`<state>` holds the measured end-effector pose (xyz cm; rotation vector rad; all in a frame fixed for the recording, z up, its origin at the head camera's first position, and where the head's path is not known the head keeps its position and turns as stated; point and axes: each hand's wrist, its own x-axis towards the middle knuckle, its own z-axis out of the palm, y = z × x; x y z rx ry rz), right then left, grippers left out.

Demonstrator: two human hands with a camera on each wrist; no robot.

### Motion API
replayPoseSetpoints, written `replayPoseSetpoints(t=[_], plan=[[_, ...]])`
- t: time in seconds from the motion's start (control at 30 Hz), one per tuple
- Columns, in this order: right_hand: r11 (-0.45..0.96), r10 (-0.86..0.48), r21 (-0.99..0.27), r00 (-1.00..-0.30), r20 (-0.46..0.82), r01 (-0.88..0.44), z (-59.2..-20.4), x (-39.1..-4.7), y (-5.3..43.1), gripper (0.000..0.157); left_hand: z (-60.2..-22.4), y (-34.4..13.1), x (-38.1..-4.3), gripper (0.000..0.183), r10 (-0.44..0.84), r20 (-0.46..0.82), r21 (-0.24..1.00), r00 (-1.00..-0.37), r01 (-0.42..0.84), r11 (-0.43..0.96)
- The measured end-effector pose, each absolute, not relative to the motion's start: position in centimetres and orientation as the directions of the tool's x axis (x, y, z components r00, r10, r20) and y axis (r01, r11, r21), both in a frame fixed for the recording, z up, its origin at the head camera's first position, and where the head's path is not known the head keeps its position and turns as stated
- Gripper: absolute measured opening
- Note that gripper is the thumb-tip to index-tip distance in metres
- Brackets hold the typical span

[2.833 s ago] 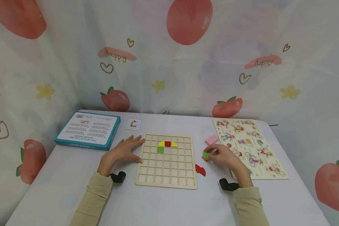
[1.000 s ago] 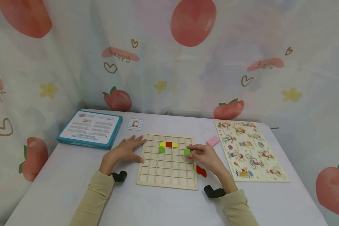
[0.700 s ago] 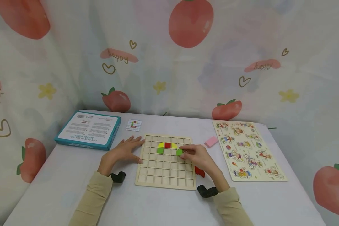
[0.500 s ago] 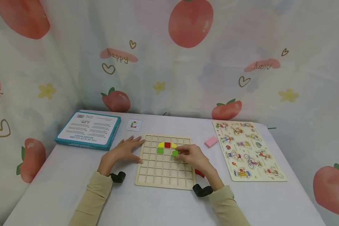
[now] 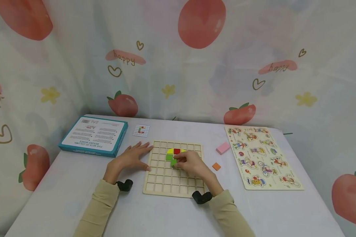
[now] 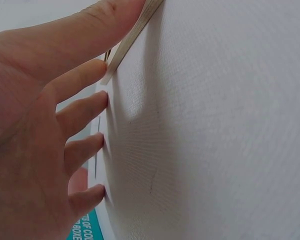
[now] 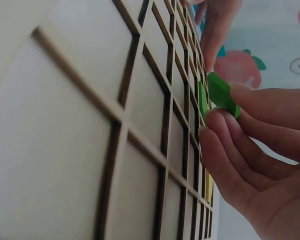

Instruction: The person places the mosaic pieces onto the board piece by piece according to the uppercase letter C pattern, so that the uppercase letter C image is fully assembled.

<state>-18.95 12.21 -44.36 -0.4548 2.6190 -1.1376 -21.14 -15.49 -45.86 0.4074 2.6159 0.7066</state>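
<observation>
A square wooden grid board [image 5: 163, 180] lies on the table. My left hand [image 5: 130, 158] rests at its left edge with fingers spread; in the left wrist view the thumb and index finger touch the board's edge. Over the board, my right hand [image 5: 192, 163] pinches a green square tile [image 7: 221, 92] between thumb and fingertips. The held tile is tilted, just below and right of a green tile [image 5: 169, 157] set in the grid. Above that one sit a yellow curved piece [image 5: 170, 151], a red square [image 5: 176, 151] and a second yellow piece [image 5: 183, 150], partly covered by my hand.
Right of the board lie an orange square tile [image 5: 216, 166] and a pink block [image 5: 223, 148]. A picture puzzle board [image 5: 264, 161] stands farther right. Behind the left hand are a small pattern card [image 5: 141, 130] and a teal-edged box [image 5: 93, 135].
My right hand has picked up the green tile from the right of the board and carried it left over the grid. The orange tile shows now; the red pieces are hidden. My left hand stays put.
</observation>
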Motion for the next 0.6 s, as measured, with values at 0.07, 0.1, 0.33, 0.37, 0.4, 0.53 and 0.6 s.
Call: replayPoseSetpoints(t=[0.07,0.1,0.33,0.37,0.4,0.53,0.6], plan=[[0.638,-0.397,-0.742,-0.913,-0.092,-0.203,-44.3,-19.0,11.8,0.026,-45.8,-15.5,-21.1,0.096,0.372,-0.299,0.528,-0.879,0.173,0.832],[0.637,-0.405,-0.741,-0.91,-0.087,-0.213,-44.2,-19.1,11.7,0.026,-45.8,-15.5,-21.2,0.096,0.372,-0.299,0.527,-0.879,0.173,0.832],[0.651,-0.427,-0.726,-0.898,-0.108,-0.223,-44.2,-19.3,10.6,0.025,-45.8,-15.6,-21.1,0.096,0.38,-0.297,0.533,-0.876,0.178,0.827],[0.655,-0.429,-0.722,-0.896,-0.112,-0.223,-44.3,-19.3,10.5,0.024,-45.7,-15.5,-21.1,0.096,0.381,-0.298,0.533,-0.875,0.179,0.827],[0.658,-0.43,-0.719,-0.895,-0.116,-0.223,-44.3,-19.3,10.4,0.024,-45.7,-15.5,-21.1,0.095,0.381,-0.299,0.533,-0.875,0.178,0.827],[0.672,-0.439,-0.701,-0.891,-0.116,-0.24,-44.5,-19.3,10.1,0.023,-45.7,-15.5,-21.1,0.095,0.381,-0.3,0.531,-0.875,0.179,0.828],[0.679,-0.444,-0.69,-0.889,-0.113,-0.251,-44.6,-19.4,10.0,0.023,-45.7,-15.5,-21.1,0.095,0.379,-0.3,0.531,-0.876,0.177,0.829]])
